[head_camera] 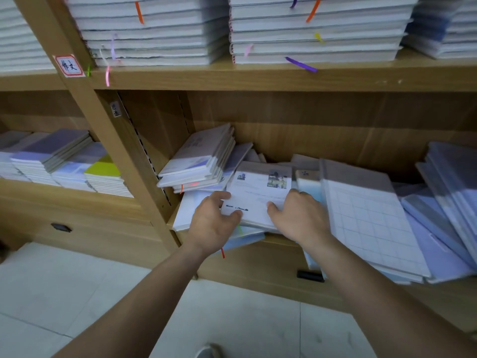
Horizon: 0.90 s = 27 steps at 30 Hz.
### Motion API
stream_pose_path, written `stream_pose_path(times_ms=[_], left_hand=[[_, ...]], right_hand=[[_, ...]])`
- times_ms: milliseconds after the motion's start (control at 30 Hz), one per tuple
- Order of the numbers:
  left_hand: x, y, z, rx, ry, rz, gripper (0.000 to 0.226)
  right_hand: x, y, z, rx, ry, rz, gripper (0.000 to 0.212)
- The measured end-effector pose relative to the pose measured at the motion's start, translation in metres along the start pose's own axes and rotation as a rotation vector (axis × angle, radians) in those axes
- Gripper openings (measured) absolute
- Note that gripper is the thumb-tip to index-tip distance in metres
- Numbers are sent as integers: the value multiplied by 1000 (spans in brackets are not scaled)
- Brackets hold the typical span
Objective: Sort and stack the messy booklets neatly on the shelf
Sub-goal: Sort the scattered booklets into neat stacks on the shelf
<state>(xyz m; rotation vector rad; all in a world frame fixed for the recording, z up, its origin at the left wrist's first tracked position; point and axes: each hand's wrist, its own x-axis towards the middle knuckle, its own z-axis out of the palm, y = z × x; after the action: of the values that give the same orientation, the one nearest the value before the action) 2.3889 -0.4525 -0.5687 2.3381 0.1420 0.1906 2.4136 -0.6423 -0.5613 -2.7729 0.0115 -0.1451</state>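
Note:
Messy booklets lie across the lower shelf [273, 241]. A white booklet with small photos [258, 192] sits on top of the middle pile. My left hand [214, 223] grips its near left edge, thumb on the cover. My right hand [299, 215] grips its right side, thumb on top and fingers curled over the edge. To the left, a tilted stack of booklets [198, 161] leans against the shelf side. On the right, a large grid-printed booklet [369, 223] overhangs the shelf front, and more bluish booklets [449, 192] lean beside it.
The upper shelf [284, 76] carries tidy white stacks [309, 29] with coloured ribbon markers. A wooden upright [116, 140] divides the bays; the left bay holds neat stacks [69, 164]. Below the shelf are drawer fronts with black handles [309, 276] and a light tiled floor [77, 293].

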Motion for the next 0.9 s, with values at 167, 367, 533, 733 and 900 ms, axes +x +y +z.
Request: stream_pose_path(times_ms=[167,367,533,733,900], left_hand=[[-7,-6,-12,-23,37,-106,40],[-16,-3,-12,147,-75,-129,48],[-24,-3,-17,56,-155,-157,38],[-34,-10,-27,60,-187,-155,31],[-31,-8,-32,61,-192,-75,33]], right_hand=[[-26,-9,0,67,-89,5,39],[-39,-3,5,111,-171,4,51],[-42,-1,6,208,-207,66,52],[-48,4,3,445,-249,145,52],[-52,9,-14,736,-312,209,21]])
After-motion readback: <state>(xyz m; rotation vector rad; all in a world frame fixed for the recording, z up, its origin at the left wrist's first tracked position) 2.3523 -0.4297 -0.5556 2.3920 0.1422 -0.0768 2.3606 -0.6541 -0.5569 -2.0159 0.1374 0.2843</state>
